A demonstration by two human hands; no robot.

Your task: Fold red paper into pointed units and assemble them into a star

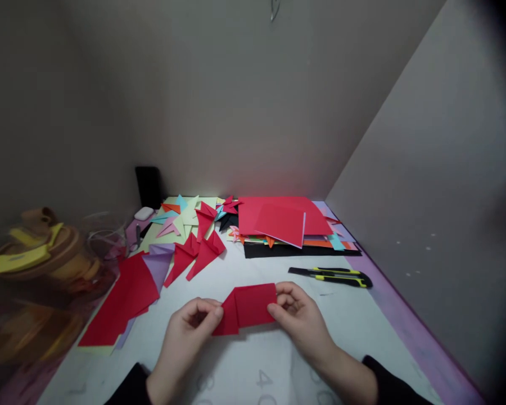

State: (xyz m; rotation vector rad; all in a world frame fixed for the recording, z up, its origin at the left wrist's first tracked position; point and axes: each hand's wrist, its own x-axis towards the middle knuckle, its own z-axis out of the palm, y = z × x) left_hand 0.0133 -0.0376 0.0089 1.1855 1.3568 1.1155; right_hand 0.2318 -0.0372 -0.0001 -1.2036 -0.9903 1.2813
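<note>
A folded red paper [256, 305] is held a little above the white work surface, with a slanted fold near its left end. My left hand [189, 332] pinches its left edge between thumb and fingers. On the right edge, my right hand [306, 320] grips it the same way, fingers curled behind. Beyond them lie two folded red pieces [206, 254] and a further red one [204, 219]. A black and yellow cutter [341, 277] rests to the right of the paper.
Red sheets [118, 306] lie at the left, beside a blurred brown container [63, 253]. Behind are colourful folded papers [189, 216], a stack of red sheets [287, 216] and a black phone [148, 187] against the wall. Another wall slants along the right.
</note>
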